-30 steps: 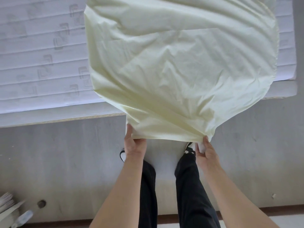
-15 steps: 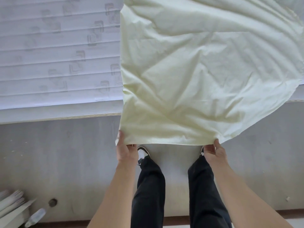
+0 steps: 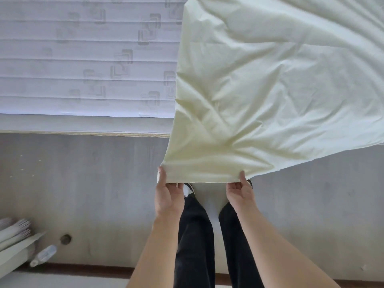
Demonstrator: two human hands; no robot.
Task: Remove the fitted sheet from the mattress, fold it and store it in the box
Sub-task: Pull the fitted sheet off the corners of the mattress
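A pale yellow-green fitted sheet [image 3: 270,84] lies spread over the right part of the white quilted mattress [image 3: 83,59], and its near edge hangs past the mattress side over the floor. My left hand [image 3: 167,194] pinches the sheet's near left corner. A short way to the right, my right hand [image 3: 240,193] pinches the same near edge. Both hands hold the edge taut above my shoes. No box is in view.
Grey floor [image 3: 83,183] runs between the mattress and a wall skirting at the bottom. At the bottom left stand a white radiator [image 3: 14,231] and a small plastic bottle [image 3: 43,255] lying on the floor. My black-trousered legs [image 3: 195,235] are below the hands.
The view has shifted left, so the sheet now sits further right in frame. Both hands keep their hold on the near edge and have come closer together.
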